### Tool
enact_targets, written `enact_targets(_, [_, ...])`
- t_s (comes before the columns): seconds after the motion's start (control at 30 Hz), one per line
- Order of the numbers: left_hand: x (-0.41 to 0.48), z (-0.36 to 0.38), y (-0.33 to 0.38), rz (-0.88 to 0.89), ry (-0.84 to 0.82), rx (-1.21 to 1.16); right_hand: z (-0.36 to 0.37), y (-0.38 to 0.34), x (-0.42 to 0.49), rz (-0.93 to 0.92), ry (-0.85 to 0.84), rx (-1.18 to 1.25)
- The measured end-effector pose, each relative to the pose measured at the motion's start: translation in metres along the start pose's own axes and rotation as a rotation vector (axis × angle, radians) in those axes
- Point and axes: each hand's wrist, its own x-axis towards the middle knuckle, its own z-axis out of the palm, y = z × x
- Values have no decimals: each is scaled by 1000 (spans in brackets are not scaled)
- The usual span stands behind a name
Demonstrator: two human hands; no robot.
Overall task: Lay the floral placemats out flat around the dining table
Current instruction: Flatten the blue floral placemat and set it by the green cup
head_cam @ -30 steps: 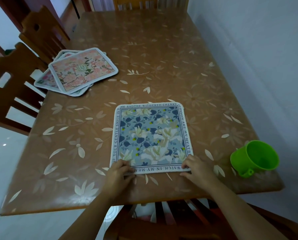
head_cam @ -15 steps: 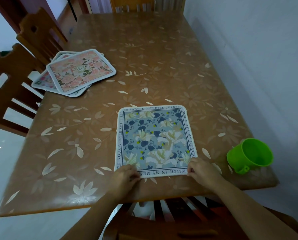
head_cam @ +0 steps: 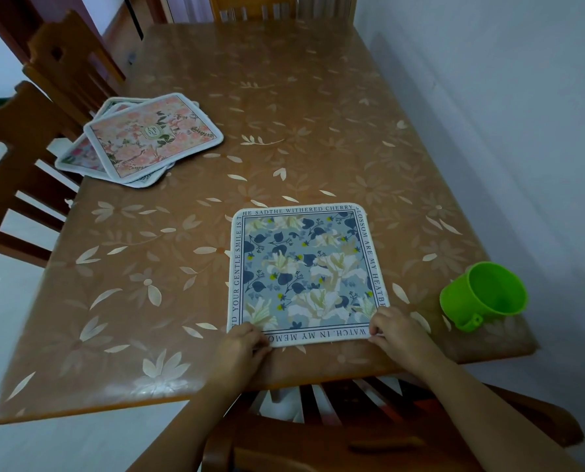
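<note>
A blue floral placemat [head_cam: 306,274] with a lettered white border lies flat on the brown dining table [head_cam: 284,114], near its front edge. My left hand [head_cam: 241,349] pinches the mat's near left corner. My right hand [head_cam: 398,332] pinches the near right corner. A loose stack of pink floral placemats [head_cam: 148,139] lies at the table's left edge, the top one askew over those beneath.
A green plastic cup [head_cam: 485,294] lies tipped at the table's near right corner. Wooden chairs [head_cam: 15,155] stand along the left side, one at the far end and one below me. A white wall [head_cam: 522,97] runs close along the right side.
The blue placemat has slid a little to the right and closer to the front edge with both hands still on its near corners. The stack has not moved.
</note>
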Motion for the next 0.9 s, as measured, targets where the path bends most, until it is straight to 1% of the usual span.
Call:
enact_targets(0.27, [4, -3, 2, -21, -32, -33, -5, 2, 1, -23, 1, 6])
enact_targets(0.4, [7, -4, 2, -9, -73, -26, -6, 4, 1, -49, -8, -38])
enact_targets(0.57, [8, -4, 3, 8, -77, -17, -7, 6, 2, -59, -18, -68])
enact_targets(0.77, [12, 0, 13, 70, -100, -5, -17, 15, -2, -58, -113, -88])
enact_targets(0.9, [14, 3, 18, 135, -116, 22, -19, 23, -10, -75, -101, -50])
